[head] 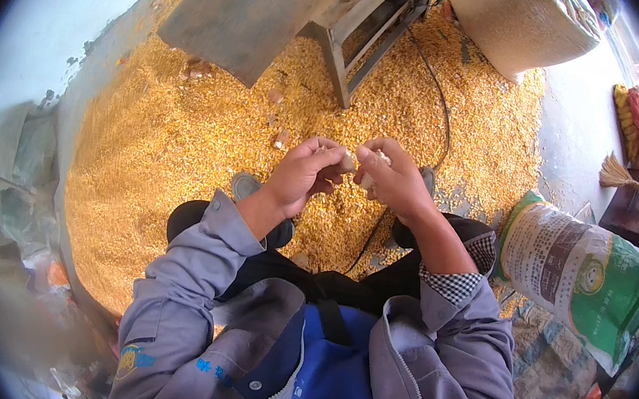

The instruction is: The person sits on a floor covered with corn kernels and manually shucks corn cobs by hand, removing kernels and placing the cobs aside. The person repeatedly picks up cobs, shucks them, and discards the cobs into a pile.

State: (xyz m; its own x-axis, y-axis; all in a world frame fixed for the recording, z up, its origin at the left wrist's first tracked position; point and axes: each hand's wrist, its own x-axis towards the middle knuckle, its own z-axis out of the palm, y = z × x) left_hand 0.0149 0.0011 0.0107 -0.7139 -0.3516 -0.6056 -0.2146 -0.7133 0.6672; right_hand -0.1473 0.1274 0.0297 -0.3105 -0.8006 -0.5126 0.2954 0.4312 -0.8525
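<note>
My left hand (pixel 308 171) is raised above a spread of yellow corn kernels (pixel 183 154), its fingers closed on a small pale piece (pixel 348 163) that looks like a bit of corncob. Close beside it, my right hand (pixel 396 178) grips another whitish piece (pixel 380 159), probably corncob too; the fingers cover much of both. The two hands nearly touch at the fingertips. On the kernels just beyond my left hand lies a broken corncob (pixel 281 138).
A metal machine with a sheet chute (pixel 246 14) and angled legs (pixel 337 68) stands ahead. A dark cable (pixel 445 104) crosses the kernels. A full woven sack (pixel 522 27) is at the upper right. On the right are a green-white bag (pixel 577 276) and a straw whisk (pixel 623 178).
</note>
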